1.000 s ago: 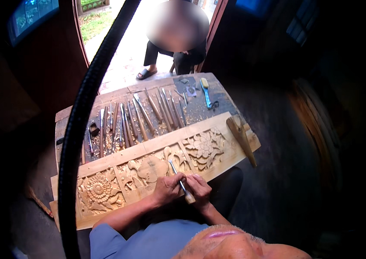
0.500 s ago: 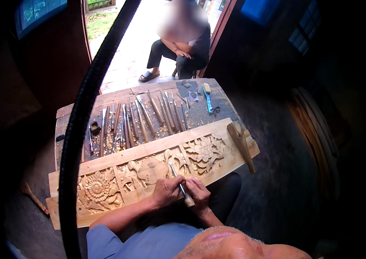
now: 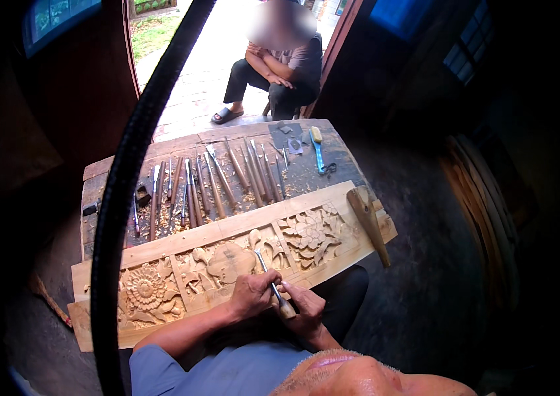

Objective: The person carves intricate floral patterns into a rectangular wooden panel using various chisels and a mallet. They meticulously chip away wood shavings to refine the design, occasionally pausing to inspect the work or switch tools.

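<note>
A long pale wooden board (image 3: 201,241) with carved relief panels lies slantwise along the near side of the table. My left hand (image 3: 253,294) is closed round the metal shaft of a wood chisel (image 3: 264,265), its wrist low over the board. My right hand (image 3: 305,307) closes on the same chisel at the wooden handle, right beside the left hand. The chisel's tip touches the middle panel, next to a smooth rounded shape in the carving. A flower panel (image 3: 148,290) lies to the left of it, and another flower panel (image 3: 311,234) to the right.
Several chisels (image 3: 217,178) lie in a row among wood shavings on the worktable (image 3: 181,140). A wooden mallet (image 3: 368,221) rests on the board's right end. Behind it is a blue-handled brush (image 3: 318,153). A person (image 3: 286,72) sits in the doorway; planks (image 3: 478,204) lean at right.
My right hand has shifted slightly on the handle, its fingers now nearer the left hand. The chisel tip has moved a little left. The seated person's upper body has changed position.
</note>
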Demonstrator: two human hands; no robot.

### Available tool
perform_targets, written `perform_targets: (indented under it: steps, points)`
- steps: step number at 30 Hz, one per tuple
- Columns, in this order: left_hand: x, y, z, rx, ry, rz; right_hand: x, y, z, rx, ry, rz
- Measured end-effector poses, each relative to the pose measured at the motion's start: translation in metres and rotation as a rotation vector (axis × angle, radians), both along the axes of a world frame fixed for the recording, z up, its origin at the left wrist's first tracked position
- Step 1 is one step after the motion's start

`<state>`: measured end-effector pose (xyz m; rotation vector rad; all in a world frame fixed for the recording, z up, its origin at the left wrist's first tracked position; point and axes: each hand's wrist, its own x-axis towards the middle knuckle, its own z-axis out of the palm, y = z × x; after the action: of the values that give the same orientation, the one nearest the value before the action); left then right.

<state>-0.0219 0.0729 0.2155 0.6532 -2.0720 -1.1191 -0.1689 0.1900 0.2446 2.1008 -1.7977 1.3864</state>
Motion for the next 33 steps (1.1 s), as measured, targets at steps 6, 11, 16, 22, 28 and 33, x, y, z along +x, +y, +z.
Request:
perform_targets:
  steps: [6, 11, 16, 22, 28, 33]
  points:
    - [0.001, 0.0, 0.008, -0.059, -0.048, -0.034, 0.001, -0.001, -0.005, 0.015, -0.002, -0.001]
    - [0.001, 0.0, 0.007, -0.052, -0.046, -0.032, 0.005, 0.001, 0.0, 0.019, -0.001, -0.018]
    - [0.002, 0.0, 0.005, -0.049, -0.057, -0.039, 0.005, -0.001, 0.01, 0.016, -0.002, 0.034]
    - [0.003, 0.0, -0.003, -0.061, -0.075, -0.044, 0.006, -0.002, 0.011, -0.006, 0.045, 0.059]
    - [0.003, 0.003, -0.001, 0.008, -0.06, 0.001, 0.007, -0.002, 0.007, -0.058, 0.048, 0.035]
    - [0.003, 0.005, -0.002, 0.024, -0.034, 0.031, 0.008, -0.001, 0.009, -0.05, 0.031, 0.017]
